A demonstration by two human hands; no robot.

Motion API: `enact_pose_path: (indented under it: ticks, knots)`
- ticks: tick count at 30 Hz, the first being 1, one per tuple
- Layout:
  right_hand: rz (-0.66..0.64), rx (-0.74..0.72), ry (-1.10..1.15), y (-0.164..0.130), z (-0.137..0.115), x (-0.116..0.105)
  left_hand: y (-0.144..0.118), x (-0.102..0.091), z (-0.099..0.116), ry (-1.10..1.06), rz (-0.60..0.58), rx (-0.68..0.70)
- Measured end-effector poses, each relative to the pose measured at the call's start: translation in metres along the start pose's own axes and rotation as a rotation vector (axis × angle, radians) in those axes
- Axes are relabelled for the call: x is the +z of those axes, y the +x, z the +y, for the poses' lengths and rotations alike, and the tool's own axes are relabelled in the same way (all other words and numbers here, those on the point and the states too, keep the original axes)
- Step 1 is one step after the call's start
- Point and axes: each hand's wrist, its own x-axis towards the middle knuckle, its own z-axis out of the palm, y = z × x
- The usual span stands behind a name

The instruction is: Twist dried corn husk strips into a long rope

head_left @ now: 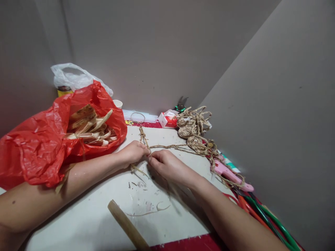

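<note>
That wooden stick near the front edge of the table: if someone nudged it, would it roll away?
The wooden stick looks round and smooth, so a sideways nudge would probably roll it. It appears rigid and straight, so it likely would not bend. It lies apart from both hands, on the white tabletop.

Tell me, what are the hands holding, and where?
Both the left hand and right hand pinch a twisted straw cord at its near end, where they meet.

The light is soft, even and fairly dim, falling from above, so the white table looks brightest while the grey walls stay dull. Faint shadows lie under the forearms and hands. The wide lens bends and stretches the edges, and the near stick looks slightly blurred.
</note>
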Motion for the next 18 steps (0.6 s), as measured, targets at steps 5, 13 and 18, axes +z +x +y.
enact_pose_path:
  ticks: [5, 13, 18]
  knots:
    - [0.057, 0.045, -0.189, -0.001, 0.003, 0.012, -0.002, 0.004, -0.003, -0.073, -0.006, -0.015]
    - [-0.184, -0.114, -0.282, -0.023, -0.023, -0.009, -0.002, 0.003, -0.002, -0.066, -0.01, 0.004]
    - [-0.404, -0.197, 0.001, -0.035, -0.028, -0.041, 0.002, 0.001, -0.005, -0.071, -0.034, -0.003]
